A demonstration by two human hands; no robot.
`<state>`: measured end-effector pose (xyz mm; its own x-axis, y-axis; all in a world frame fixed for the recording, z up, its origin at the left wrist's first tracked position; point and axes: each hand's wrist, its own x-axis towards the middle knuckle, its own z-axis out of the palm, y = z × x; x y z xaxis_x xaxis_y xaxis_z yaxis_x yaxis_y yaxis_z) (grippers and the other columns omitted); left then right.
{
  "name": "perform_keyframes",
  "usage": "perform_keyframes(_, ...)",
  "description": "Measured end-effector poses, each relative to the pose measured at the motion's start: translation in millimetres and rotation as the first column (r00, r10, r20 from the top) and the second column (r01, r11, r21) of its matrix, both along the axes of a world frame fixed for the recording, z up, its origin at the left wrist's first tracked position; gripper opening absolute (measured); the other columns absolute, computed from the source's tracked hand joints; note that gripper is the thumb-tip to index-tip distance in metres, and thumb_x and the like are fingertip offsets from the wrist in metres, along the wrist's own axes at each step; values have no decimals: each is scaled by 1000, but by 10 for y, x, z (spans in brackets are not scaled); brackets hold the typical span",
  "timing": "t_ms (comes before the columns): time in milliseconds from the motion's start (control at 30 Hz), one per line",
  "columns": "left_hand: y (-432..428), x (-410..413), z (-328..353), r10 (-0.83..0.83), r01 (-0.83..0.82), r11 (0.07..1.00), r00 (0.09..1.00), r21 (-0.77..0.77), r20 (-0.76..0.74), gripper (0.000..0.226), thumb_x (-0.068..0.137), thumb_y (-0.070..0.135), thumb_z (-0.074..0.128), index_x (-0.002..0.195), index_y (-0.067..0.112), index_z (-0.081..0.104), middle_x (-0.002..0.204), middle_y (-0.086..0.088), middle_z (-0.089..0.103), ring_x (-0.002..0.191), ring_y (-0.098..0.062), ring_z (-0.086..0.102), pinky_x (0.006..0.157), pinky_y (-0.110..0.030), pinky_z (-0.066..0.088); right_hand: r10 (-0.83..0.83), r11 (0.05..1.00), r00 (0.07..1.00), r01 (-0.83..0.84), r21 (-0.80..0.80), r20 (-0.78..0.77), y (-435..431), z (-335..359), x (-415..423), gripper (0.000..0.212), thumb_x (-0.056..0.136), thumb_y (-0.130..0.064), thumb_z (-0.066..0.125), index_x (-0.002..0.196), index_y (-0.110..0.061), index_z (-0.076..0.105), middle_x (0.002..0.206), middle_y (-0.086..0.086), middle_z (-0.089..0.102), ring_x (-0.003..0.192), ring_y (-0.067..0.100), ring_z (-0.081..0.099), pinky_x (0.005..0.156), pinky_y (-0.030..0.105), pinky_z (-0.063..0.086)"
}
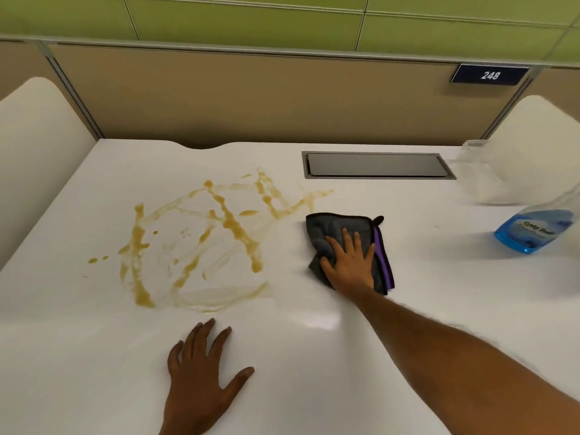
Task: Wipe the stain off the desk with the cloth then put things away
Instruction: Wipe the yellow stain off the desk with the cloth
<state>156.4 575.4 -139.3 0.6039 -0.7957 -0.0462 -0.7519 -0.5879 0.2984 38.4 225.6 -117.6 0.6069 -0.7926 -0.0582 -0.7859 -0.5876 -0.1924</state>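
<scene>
A smeared yellow-brown stain (201,243) spreads over the left middle of the white desk (439,277). A folded grey cloth with a purple edge (332,230) lies just right of the stain. My right hand (350,265) presses flat on the cloth, thumb curled into its left edge. My left hand (201,375) rests flat on the desk near the front edge, fingers spread, holding nothing. A blue spray bottle (533,230) stands at the right edge of the desk.
A clear plastic container (489,177) sits at the back right. A recessed grey cable hatch (376,164) is set into the desk behind the cloth. Tan partition panels and white side dividers enclose the desk on three sides.
</scene>
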Motion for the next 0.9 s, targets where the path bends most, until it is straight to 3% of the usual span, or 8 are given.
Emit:
perform_keyframes(100, 20, 23, 6, 5, -5, 1000, 1000, -26, 2, 73, 84, 77, 30, 136, 29, 50, 151, -1, 41, 140, -22, 32, 111, -46, 18, 13, 1000, 998, -12, 5, -61, 166, -15, 341, 89, 79, -81, 11, 154, -33, 14, 163, 13, -2, 149, 36, -8, 117, 57, -10)
perform_keyframes(200, 105, 114, 11, -7, 7, 999, 1000, -40, 18, 70, 88, 72, 29, 136, 26, 51, 150, 1, 42, 138, -22, 37, 110, -43, 23, 175, 984, 981, -176, -4, -77, 473, -50, 411, 85, 81, -82, 14, 154, -37, 11, 164, 9, -6, 149, 33, -10, 116, 56, -12)
perform_keyframes(367, 297, 283, 39, 59, -58, 997, 998, -43, 32, 69, 89, 69, 30, 136, 23, 52, 150, -1, 43, 137, -25, 40, 113, -41, 24, 377, 926, 923, -374, -50, 80, 440, -39, -47, 62, 88, -64, 30, 146, -41, 33, 163, -3, 16, 151, 20, 6, 121, 46, 2)
perform_keyframes(500, 453, 317, 24, 121, -120, 992, 992, -28, 28, 71, 89, 71, 29, 139, 25, 49, 154, -1, 38, 145, -24, 31, 118, -46, 19, 254, 965, 966, -249, -85, 52, 295, -43, 146, 69, 84, -69, 29, 145, -38, 34, 161, 1, 23, 150, 23, 11, 120, 51, 7)
perform_keyframes(633, 473, 313, 29, 153, -155, 988, 987, 28, 45, 69, 88, 70, 34, 143, 30, 43, 158, 1, 32, 149, -21, 21, 118, -58, 8, 52, 999, 994, -52, 12, -93, 625, -49, 732, 92, 77, -89, 18, 153, -38, 5, 162, 17, -4, 148, 41, -9, 111, 65, -9)
perform_keyframes(767, 478, 328, 45, 148, -148, 989, 988, 18, 43, 69, 87, 72, 34, 142, 31, 44, 156, 1, 35, 147, -21, 25, 117, -59, 11, 310, 950, 943, -312, -3, -119, 1053, -67, 774, 88, 79, -86, 19, 153, -42, 2, 163, 14, -9, 148, 38, -14, 112, 62, -12)
perform_keyframes(900, 565, 538, 68, 138, -137, 990, 990, -46, 31, 77, 82, 80, 32, 135, 27, 52, 147, 0, 45, 137, -23, 42, 111, -51, 30, 507, 861, 861, -505, -54, 28, 750, -81, 285, 67, 87, -71, 33, 148, -47, 23, 163, -4, 11, 151, 20, 4, 118, 56, 10)
